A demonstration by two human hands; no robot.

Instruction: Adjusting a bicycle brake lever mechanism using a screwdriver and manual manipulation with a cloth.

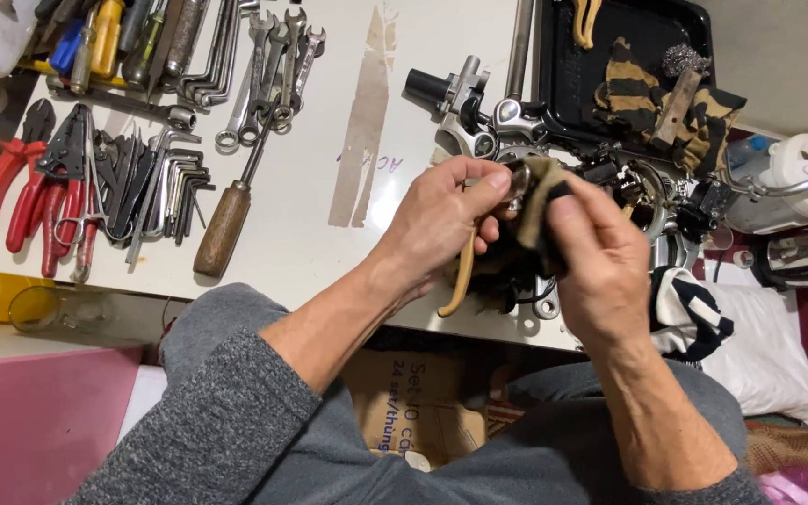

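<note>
Left hand fingers clamp metal part | right hand grips rag — over board edge (tools left)

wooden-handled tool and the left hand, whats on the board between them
In the head view, only a long brown worn streak on the white board lies between the wooden-handled tool and the left hand; no tools there.

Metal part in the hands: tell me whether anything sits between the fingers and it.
Yes. A brown rag lies between the right hand and the metal part, wrapped over it. The left hand pinches the part directly, thumb on bare metal. How much of the part the rag covers underneath cannot be seen.
</note>
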